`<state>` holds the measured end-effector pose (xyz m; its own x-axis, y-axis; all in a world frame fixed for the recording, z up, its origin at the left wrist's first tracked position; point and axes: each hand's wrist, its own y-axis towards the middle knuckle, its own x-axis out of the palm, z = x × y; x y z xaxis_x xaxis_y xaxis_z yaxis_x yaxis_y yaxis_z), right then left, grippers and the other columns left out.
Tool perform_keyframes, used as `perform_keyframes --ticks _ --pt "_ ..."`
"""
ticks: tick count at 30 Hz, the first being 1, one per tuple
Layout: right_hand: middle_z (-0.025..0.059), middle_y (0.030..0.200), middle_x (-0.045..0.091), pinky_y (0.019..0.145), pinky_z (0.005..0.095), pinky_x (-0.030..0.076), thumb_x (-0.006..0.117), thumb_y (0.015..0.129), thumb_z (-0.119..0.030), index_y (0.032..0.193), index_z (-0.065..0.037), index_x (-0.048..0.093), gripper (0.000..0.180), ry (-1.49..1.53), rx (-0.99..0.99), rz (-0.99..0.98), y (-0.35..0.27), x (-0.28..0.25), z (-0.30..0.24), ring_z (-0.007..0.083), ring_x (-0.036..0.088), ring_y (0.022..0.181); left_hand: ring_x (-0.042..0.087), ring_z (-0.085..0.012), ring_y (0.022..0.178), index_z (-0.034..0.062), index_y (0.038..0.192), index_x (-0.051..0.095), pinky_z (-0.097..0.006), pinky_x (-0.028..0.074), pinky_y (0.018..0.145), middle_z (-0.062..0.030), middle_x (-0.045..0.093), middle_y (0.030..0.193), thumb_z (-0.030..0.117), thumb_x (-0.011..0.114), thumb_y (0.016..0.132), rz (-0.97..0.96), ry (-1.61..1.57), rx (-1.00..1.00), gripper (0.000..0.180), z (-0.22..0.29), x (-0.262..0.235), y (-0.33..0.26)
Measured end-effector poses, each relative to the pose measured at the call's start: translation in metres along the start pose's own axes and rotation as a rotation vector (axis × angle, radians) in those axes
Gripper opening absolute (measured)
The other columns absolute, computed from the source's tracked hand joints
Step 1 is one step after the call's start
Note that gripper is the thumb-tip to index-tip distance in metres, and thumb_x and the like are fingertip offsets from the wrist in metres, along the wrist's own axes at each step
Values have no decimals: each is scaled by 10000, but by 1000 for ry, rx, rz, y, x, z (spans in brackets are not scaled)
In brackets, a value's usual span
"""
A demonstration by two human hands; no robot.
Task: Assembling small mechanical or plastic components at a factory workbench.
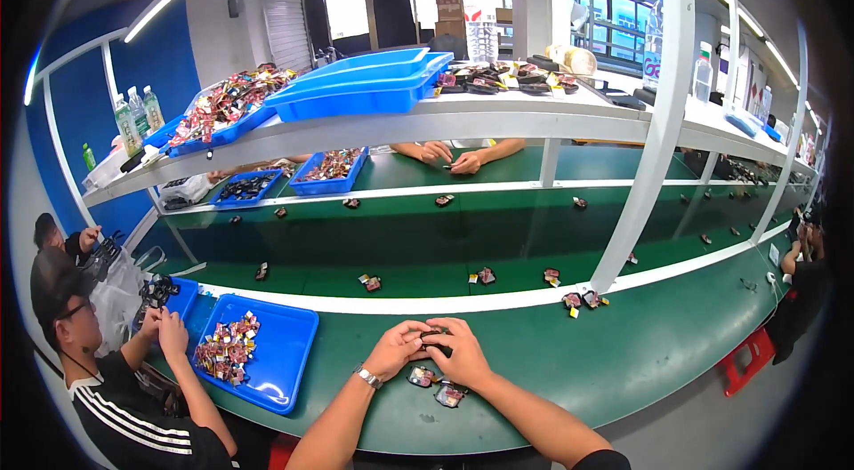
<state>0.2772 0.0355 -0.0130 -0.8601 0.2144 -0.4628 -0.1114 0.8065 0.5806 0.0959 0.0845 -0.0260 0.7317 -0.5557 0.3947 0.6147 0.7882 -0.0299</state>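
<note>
My left hand (397, 351), with a metal watch on its wrist, and my right hand (459, 356) meet over the green bench. Fingers of both hands are closed round a small black plastic casing (436, 342); they cover much of it. Just below my hands lie two small black units with circuit boards showing, one (421, 376) beside my left fingers and another (450, 395) beneath my right hand. To the left, a blue tray (298, 328) holds a heap of small reddish boards with yellow and white tags (228, 349).
Beyond a white rail, a green conveyor belt (409, 248) carries scattered units. A white post (645, 141) rises at right from the rail to a shelf (534, 117) with blue trays and bottles. A co-worker (133, 381) sits close at left; another's hands (458, 157) work across the belt.
</note>
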Motion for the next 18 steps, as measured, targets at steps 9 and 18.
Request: perform_keyframes --ticks 9,18 --pt "96 1232 594 933 393 471 699 760 -82 969 -96 719 210 -75 -95 26 7 -1 -6 297 528 1142 581 -245 1155 24 1169 502 -391 515 960 -167 544 1308 56 569 940 -5 -72 63 241 -3 -4 -1" --pt "119 1244 574 982 413 443 687 781 -88 998 -82 695 218 19 -17 -8 2 2 4 319 496 1191 609 -219 1082 20 1198 489 -371 530 930 -123 599 1177 38 532 954 69 -13 72 249 -4 1 2"
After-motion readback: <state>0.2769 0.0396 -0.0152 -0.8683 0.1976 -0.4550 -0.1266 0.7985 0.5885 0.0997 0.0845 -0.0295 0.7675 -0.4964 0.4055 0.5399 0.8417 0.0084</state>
